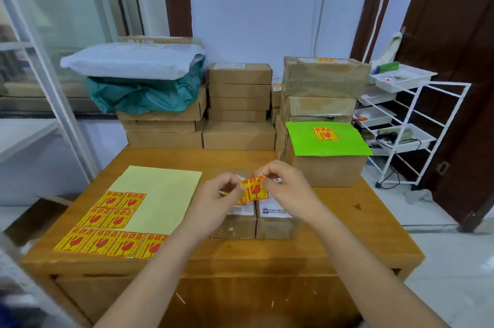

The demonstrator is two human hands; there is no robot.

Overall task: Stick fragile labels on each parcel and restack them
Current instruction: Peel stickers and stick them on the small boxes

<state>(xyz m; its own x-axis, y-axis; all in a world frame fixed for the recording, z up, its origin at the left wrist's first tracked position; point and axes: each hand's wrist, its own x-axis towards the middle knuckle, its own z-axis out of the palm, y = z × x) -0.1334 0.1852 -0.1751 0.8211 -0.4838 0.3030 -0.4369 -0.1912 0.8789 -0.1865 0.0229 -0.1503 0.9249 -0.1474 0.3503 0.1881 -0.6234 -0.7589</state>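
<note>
Two hands hold one fragile label above a small parcel on the wooden table. The left hand pinches the label's left edge with curled fingers, and the right hand pinches its top right corner. On the left lies the sticker sheet, with more labels along its near side. A green parcel on the right stack already carries a label.

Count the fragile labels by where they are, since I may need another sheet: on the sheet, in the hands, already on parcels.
On the sheet: 8
In the hands: 1
On parcels: 3 that show
Total: 12
</note>
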